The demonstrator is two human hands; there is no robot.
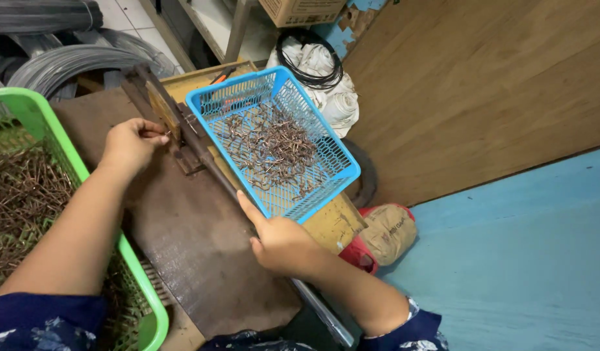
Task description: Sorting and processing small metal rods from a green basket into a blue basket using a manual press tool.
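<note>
Head view, looking down on a dark worn work board (183,247) across the lap.

Left hand (132,143): fingers bunched, thumb and forefinger pinched on a short piece of thin wire (158,134), held at the hinged end of a metal bending jig (176,133). The wire piece is mostly hidden by the fingertips; its exact length and end shape cannot be read.

Right hand (281,242): curled loosely round the long lever bar (218,177) of the jig, forefinger stretched along it, thumb side up. Whether the palm fully closes on the bar cannot be told; contact is plain.

Key relation: the bar's long axis runs diagonally, from the jig at upper left down to lower right past the right wrist. The left hand sits at the far, pivot end; the right hand sits at the near, free end. The two hands are well apart along one line.

Blue plastic basket (342,170): just right of the bar, touching or nearly touching it, tilted on a wooden block, holding a heap of bent wire hooks (274,146). Nearer the right hand.

Green plastic basket (59,140): left of the board, beside the left forearm, filled with straight rusty wire lengths (17,195).

Wire coils (66,62) lie beyond, upper left.
</note>
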